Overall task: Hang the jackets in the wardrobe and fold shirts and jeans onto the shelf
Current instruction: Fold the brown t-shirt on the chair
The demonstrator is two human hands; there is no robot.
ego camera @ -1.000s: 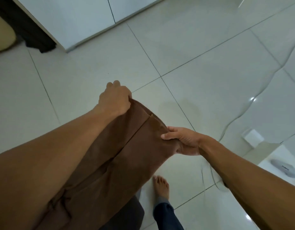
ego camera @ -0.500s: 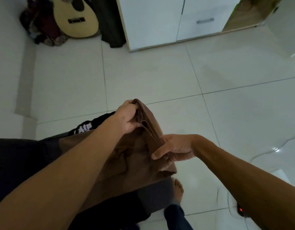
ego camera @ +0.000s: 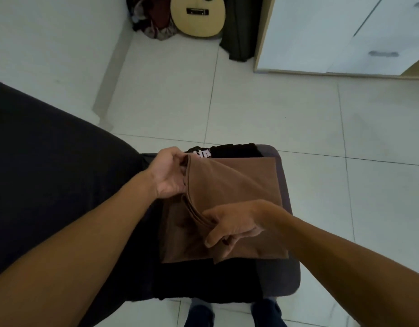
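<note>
Brown shirt (ego camera: 232, 204) is lying folded in centre of frame, on top of a dark stool (ego camera: 286, 267), w/ its left edge lifted by both hands. Nearest the camera, at bottom edge, two dark blue trouser legs (ego camera: 199, 315) are showing over the pale tiled floor (ego camera: 298, 119). Both bare forearms are reaching in from the lower corners.

Right hand (ego camera: 232, 225), just below centre, is pinching the stacked layers of the shirt's near left edge btwn thumb and curled fingers; index finger is pointing down-left over the cloth. Left hand (ego camera: 170, 173), a bit higher and left of centre, is gripping the far left corner of the shirt, fingers curled round the fold, lifting it slightly off the rest. Remaining part of the shirt is lying flat, right edge running close to the stool's right side.

Just beyond the shirt, a black shirt (ego camera: 227, 149) w/ white print is sticking out from under it at the stool's far end. Large black surface (ego camera: 50, 161) is filling left side of frame; can't tell what it is.

Further off, at top of frame, a guitar (ego camera: 196, 15) is leaning in the corner, w/ a pile of clothes (ego camera: 151, 27) just left of it and a dark cloth (ego camera: 241, 29) hanging to its right. White wardrobe (ego camera: 321, 31) is standing at upper right, doors closed.
</note>
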